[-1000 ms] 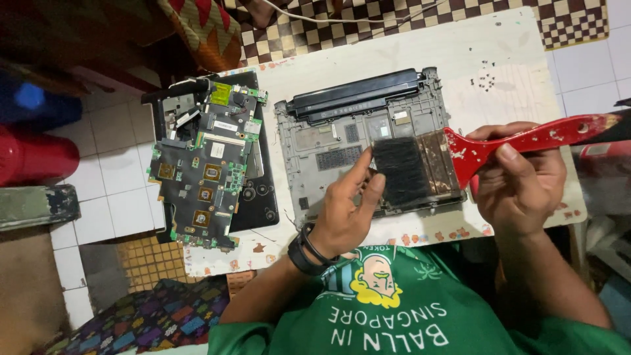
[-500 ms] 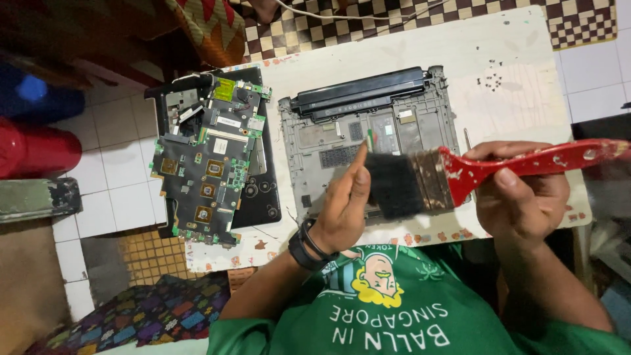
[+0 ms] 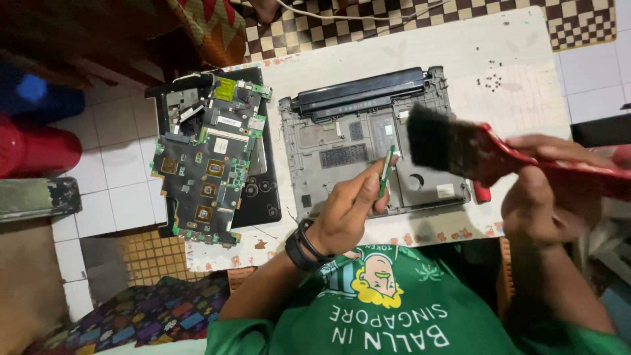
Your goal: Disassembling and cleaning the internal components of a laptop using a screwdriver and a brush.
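Currently, the cleaning step is being carried out on a small green circuit card (image 3: pixel 385 172), judging by the tools in hand. The left hand (image 3: pixel 345 213) is pinching this card edge-up between thumb and fingertips, just above the grey laptop base (image 3: pixel 342 154) lying on the white board (image 3: pixel 499 46). The right hand (image 3: pixel 536 197) is grasping the red-handled paintbrush (image 3: pixel 453 148), its dark bristles hovering beside the card but apart from it. The next move calls for light strokes across the card, with the pinch staying firm. A removed motherboard (image 3: pixel 210 167) is resting to the left, well apart.
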